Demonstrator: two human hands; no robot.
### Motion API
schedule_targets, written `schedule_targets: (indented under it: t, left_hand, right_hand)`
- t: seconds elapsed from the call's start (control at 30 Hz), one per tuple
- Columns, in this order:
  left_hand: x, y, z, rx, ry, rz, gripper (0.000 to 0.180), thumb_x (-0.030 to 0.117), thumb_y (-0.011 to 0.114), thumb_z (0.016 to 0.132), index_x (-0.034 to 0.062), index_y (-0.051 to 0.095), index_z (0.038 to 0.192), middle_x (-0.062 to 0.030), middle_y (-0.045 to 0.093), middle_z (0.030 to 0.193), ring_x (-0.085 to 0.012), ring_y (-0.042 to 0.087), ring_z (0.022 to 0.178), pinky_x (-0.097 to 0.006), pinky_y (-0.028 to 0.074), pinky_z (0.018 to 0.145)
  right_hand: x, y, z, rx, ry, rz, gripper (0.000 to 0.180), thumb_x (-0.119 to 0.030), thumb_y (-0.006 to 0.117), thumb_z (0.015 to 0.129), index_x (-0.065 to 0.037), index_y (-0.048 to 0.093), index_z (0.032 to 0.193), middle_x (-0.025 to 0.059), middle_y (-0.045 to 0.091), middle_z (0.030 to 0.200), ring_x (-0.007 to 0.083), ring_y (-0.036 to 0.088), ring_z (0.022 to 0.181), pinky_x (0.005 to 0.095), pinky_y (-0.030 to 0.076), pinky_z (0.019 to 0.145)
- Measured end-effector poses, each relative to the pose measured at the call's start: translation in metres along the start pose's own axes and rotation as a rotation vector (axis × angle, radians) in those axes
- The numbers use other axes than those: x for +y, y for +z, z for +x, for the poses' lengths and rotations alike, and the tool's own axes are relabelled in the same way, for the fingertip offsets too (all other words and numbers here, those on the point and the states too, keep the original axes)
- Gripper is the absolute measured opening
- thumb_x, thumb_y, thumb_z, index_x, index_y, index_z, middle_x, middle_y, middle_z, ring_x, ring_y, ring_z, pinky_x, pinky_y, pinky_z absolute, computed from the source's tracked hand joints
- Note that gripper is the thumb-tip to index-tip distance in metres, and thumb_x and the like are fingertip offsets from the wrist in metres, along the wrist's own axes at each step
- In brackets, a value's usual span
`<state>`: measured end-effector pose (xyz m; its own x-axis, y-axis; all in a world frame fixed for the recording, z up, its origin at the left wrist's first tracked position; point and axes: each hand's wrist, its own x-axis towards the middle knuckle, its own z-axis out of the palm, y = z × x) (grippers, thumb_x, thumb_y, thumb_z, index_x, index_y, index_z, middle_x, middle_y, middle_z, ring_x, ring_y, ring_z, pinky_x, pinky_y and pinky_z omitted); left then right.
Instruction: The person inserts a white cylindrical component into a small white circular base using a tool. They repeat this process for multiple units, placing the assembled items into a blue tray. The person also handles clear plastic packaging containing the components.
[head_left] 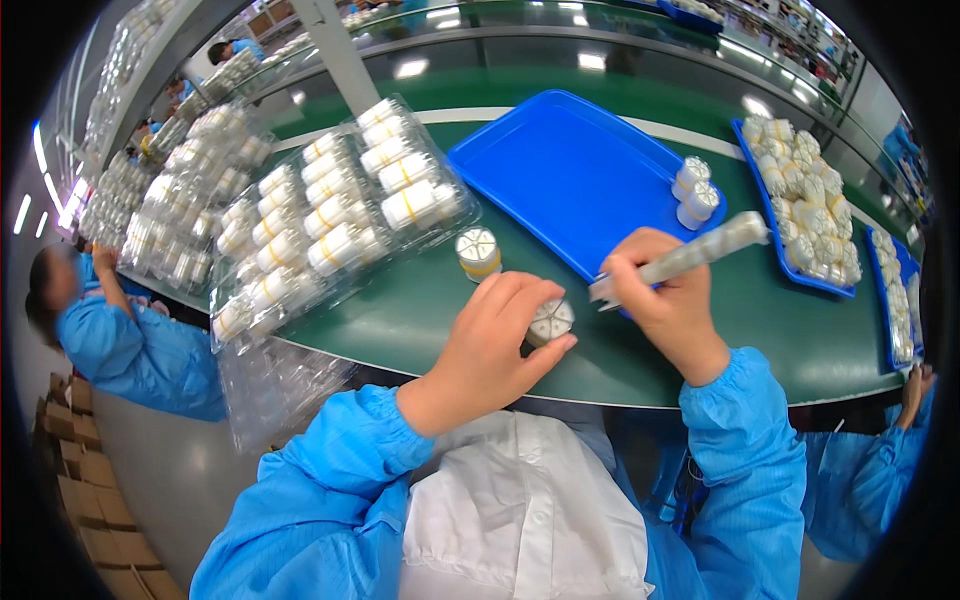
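My left hand [490, 335] grips a short white cylinder [551, 322] by its sides, thumb and fingers curled around it. Its round top is split into wedge-shaped segments and faces up. In my right hand [665, 295] is a long stick-like tool [710, 246], its shaft wrapped in whitish, see-through material. A narrow greyish tip points down and left, close to the cylinder but apart from it. I cannot make out the tool's exact kind. Just beyond my left hand, another white cylinder [479, 252] with a yellow band stands upright on the green work surface [640, 365].
A blue tray [570, 165] lies ahead, with white cylinders [697, 192] at its right end. Clear plastic trays of banded white cylinders [335, 205] are stacked at left. Filled blue trays [808, 210] stand at right. Co-workers sit at left [135, 345] and right [850, 490].
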<state>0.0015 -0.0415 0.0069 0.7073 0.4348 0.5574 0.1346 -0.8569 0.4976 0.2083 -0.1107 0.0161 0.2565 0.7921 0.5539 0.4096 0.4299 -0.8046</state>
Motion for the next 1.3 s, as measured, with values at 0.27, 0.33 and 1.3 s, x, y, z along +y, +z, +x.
schedule_targets:
  t: [0.27, 0.33, 1.3]
  left_hand:
    - [-0.028, -0.055, 0.004, 0.039, -0.14, 0.405, 0.055, 0.015, 0.073, 0.083, 0.0013, 0.051, 0.131, -0.0217, 0.054, 0.119, -0.0381, 0.059, 0.107, -0.042, 0.051, 0.09]
    - [-0.034, -0.054, 0.013, -0.049, -0.115, 0.446, 0.052, 0.02, 0.073, 0.087, 0.0026, 0.053, 0.131, -0.021, 0.054, 0.114, -0.037, 0.059, 0.104, -0.042, 0.052, 0.089]
    - [-0.176, -0.314, -0.077, -0.01, -0.624, 0.982, 0.047, 0.044, 0.043, 0.106, 0.0091, 0.063, 0.129, -0.0271, 0.058, 0.127, -0.0448, 0.054, 0.117, -0.051, 0.043, 0.101]
  right_hand:
    - [0.003, 0.002, -0.001, -0.005, -0.057, -0.188, 0.013, -0.003, 0.072, 0.084, -0.001, 0.063, 0.074, 0.0048, 0.06, 0.067, 0.0125, 0.055, 0.058, 0.0292, 0.04, 0.052]
    - [0.002, 0.005, -0.002, -0.019, 0.0, -0.189, 0.015, -0.002, 0.071, 0.084, 0.0, 0.062, 0.073, 0.0043, 0.059, 0.067, 0.0117, 0.053, 0.058, 0.0287, 0.038, 0.052]
    - [0.011, 0.003, -0.007, -0.083, -0.04, -0.34, 0.013, 0.001, 0.067, 0.085, -0.001, 0.059, 0.074, 0.0053, 0.056, 0.07, 0.0135, 0.05, 0.06, 0.0301, 0.036, 0.053]
